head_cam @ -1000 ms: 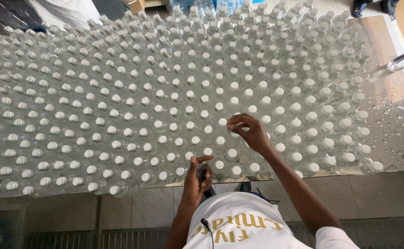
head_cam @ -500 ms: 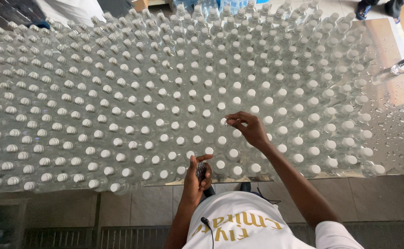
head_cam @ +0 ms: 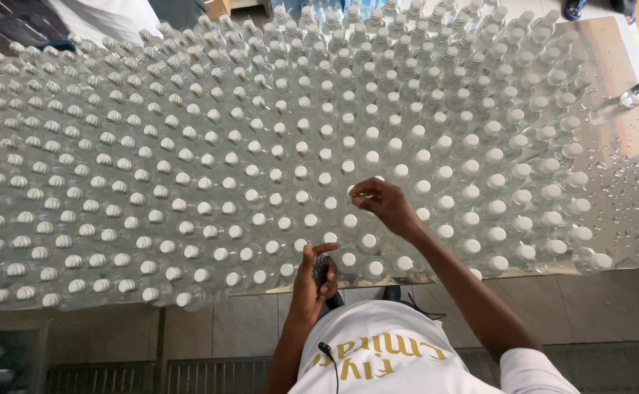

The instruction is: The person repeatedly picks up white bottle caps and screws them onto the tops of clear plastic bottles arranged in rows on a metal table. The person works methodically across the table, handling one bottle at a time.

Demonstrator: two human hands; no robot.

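Fingertips first: the right hand [head_cam: 389,204] has its fingers pinched together on the white cap [head_cam: 356,191] of one clear plastic bottle, thumb and forefinger closing on it from above, the rest of the fingers curled in behind. That capped bottle stands upright in the near-middle of the crowd, a few rows back from the near edge of the table, shoulder to shoulder with its neighbours.

Down at the near edge, the left hand [head_cam: 314,281] is wrapped around a small dark handheld device [head_cam: 322,271], thumb stretched out across its top, fingers curled under it. What kind of device it is, I cannot tell from here. It sits just at the table's edge, in front of the first row of bottles.

Pull back and it is a sea of bottles [head_cam: 188,182]: clear, white-capped, all upright, packed in tight rows across nearly the whole shiny metal table [head_cam: 626,190]. The bare strip of table on the right is speckled with water droplets. One more clear bottle [head_cam: 629,98] lies on its side out there, apart from the pack.

Below the hands, the person's white shirt [head_cam: 400,350] with gold lettering, and tiled floor [head_cam: 225,328] under the table.
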